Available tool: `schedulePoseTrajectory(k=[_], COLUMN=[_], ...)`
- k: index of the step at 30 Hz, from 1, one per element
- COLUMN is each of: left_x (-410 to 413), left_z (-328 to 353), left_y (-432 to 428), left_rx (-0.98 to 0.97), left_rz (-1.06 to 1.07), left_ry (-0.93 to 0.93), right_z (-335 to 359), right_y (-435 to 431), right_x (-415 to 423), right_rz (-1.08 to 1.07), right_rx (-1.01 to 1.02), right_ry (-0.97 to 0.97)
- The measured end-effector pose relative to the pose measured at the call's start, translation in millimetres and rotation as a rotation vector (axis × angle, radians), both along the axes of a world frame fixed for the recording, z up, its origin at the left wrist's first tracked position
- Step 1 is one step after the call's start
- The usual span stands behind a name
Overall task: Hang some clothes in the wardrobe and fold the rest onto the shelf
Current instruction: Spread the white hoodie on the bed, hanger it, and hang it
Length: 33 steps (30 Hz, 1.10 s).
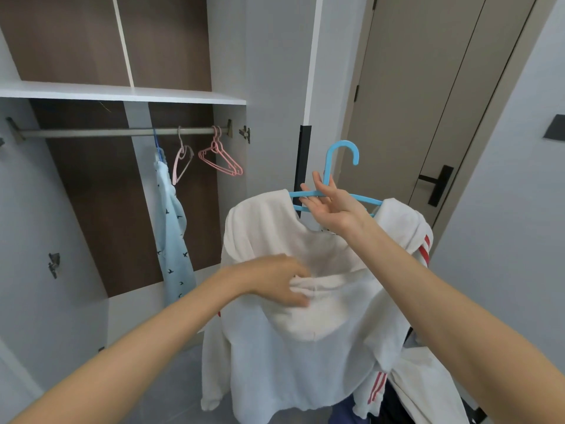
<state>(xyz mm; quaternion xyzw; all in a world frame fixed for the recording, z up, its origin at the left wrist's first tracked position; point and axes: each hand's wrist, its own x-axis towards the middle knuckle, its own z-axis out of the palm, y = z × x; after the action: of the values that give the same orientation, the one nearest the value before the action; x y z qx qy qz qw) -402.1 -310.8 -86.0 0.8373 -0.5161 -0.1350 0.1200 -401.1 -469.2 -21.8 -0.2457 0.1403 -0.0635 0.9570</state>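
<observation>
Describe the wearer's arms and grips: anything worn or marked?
Two bare human arms, with no sleeve showing on the left forearm or the right forearm as far up as the view reaches. The left grip and right grip are bare hands: no gloves, and no rings, watch or wristbands visible. No markings, straps or cables.

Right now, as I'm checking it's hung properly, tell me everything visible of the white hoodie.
The white hoodie is soft, fleecy-looking fabric with red stripes on its sleeves. It hangs by both shoulders on a blue plastic hanger, hood side toward the camera, not yet on the wardrobe rail. The right hand holds the hanger; the left hand grips the hood's edge.
</observation>
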Motion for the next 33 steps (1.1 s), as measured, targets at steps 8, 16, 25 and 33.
schedulePoseTrajectory(k=[8,16,25,33], left_x=[-8.3,0.2,58.3,70.3], left_z=[-23.7,-48.3,15.8,21.2], left_y=[-11.8,22.0,72.8,89.6], left_rx=[-0.219,-0.672,-0.908,-0.972], left_rz=[-0.192,0.113,1.093,1.043], left_ry=[-0.468,-0.755,0.726,1.204], right_z=[1.7,1.0,2.6,-6.1], right_y=[9.6,3.9,14.5,13.7], right_x=[-1.8,-11.5,-16.8,-20.6], right_rz=[0.029,0.044,0.143,0.206], right_rx=[0.044,0.065,0.041,0.012], right_ry=[-0.047,-0.095,-0.115,-0.108])
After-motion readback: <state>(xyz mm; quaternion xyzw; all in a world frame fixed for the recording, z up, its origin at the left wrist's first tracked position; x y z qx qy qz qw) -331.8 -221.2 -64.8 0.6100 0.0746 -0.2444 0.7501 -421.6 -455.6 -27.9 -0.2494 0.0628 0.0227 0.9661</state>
